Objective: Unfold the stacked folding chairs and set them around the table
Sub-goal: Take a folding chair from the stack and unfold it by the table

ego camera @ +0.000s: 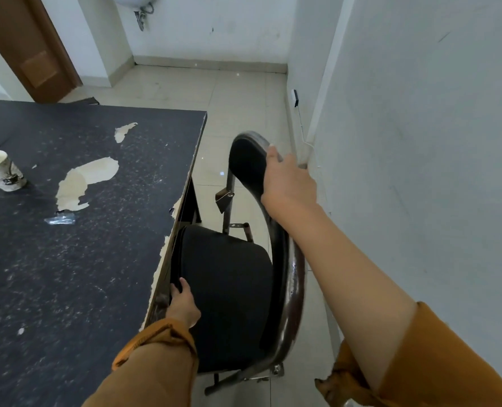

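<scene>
Chair (243, 277) sits open at table (67, 245) edge, R hand (288, 183) gripping backrest (248, 163), L hand (183, 304) curled round seat front (186, 259); other chairs unseen.

Left hand (183, 305) fingers mostly hidden, apparently curled under chair seat (229, 274) edge

The black-padded folding chair (229, 289) with a dark tubular metal frame (295, 289) stands unfolded on the tiled floor, in the narrow gap between bench and white wall. Its seat lies flat, the front edge tucked just under the bench's edge. Its curved, padded backrest (248, 163) rises on the wall side. The dark speckled laminate bench (97, 259) has a chipped edge and pale patches where the surface has peeled.
</scene>
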